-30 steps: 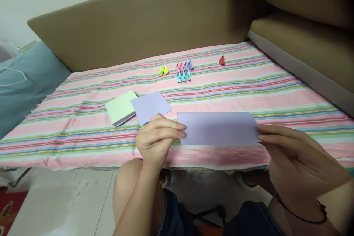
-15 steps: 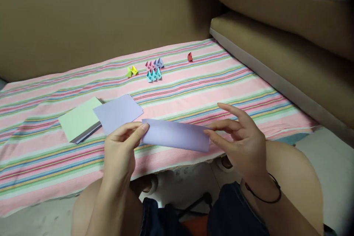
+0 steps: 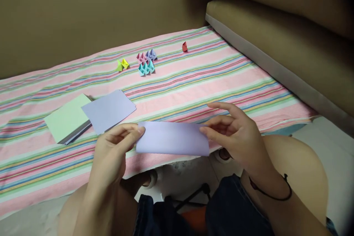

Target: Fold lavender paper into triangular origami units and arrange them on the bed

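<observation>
A sheet of purple paper (image 3: 173, 138) is stretched between my two hands, above the front edge of the striped cloth. My left hand (image 3: 117, 147) pinches its left end between thumb and fingers. At the upper right corner, the thumb and index finger of my right hand (image 3: 235, 132) close on the paper, while another finger is raised. Behind my left hand lie more purple sheets (image 3: 110, 108), overlapping a stack of paper with a light green sheet (image 3: 69, 118) on top.
Farther back on the striped cloth (image 3: 193, 81) stand small folded paper pieces: yellow ones (image 3: 123, 65), pink ones (image 3: 141, 58), purple ones (image 3: 151, 55), turquoise ones (image 3: 146, 68) and a red one (image 3: 185, 47). Brown cushions (image 3: 276, 37) rise at the right. My knees are below the front edge.
The purple paper has tilted so more of its face shows, and both hands still hold its ends. The whole view has shifted, with the cloth's objects appearing farther left.
</observation>
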Action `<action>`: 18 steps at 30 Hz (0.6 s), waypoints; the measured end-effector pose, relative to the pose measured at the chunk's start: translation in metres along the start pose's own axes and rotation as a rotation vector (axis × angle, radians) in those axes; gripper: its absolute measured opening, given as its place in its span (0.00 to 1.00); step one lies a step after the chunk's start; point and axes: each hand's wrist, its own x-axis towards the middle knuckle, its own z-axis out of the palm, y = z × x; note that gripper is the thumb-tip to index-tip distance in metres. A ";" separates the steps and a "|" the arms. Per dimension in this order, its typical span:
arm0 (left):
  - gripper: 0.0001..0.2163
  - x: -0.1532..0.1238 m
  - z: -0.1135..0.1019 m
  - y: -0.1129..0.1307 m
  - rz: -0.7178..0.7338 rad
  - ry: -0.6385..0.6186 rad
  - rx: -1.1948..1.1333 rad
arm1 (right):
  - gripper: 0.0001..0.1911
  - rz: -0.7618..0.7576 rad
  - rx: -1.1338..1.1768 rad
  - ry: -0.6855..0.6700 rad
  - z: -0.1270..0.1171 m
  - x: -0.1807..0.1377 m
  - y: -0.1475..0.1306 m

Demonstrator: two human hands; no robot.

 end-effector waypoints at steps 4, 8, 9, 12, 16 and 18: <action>0.08 0.008 0.005 -0.005 -0.090 -0.068 0.144 | 0.18 0.109 -0.091 -0.084 -0.004 0.013 0.016; 0.08 0.018 0.011 -0.015 -0.187 -0.131 0.256 | 0.10 0.121 -0.295 -0.093 -0.004 0.026 0.036; 0.08 0.021 0.012 -0.018 -0.191 -0.145 0.294 | 0.09 0.111 -0.328 -0.095 -0.004 0.029 0.040; 0.08 0.025 0.017 -0.024 -0.173 -0.186 0.381 | 0.07 0.076 -0.397 -0.087 -0.002 0.035 0.047; 0.10 0.027 0.023 -0.027 -0.021 -0.163 0.582 | 0.04 0.034 -0.479 -0.093 0.000 0.038 0.045; 0.09 0.027 0.024 -0.029 -0.007 -0.150 0.661 | 0.04 0.026 -0.511 -0.095 0.001 0.037 0.043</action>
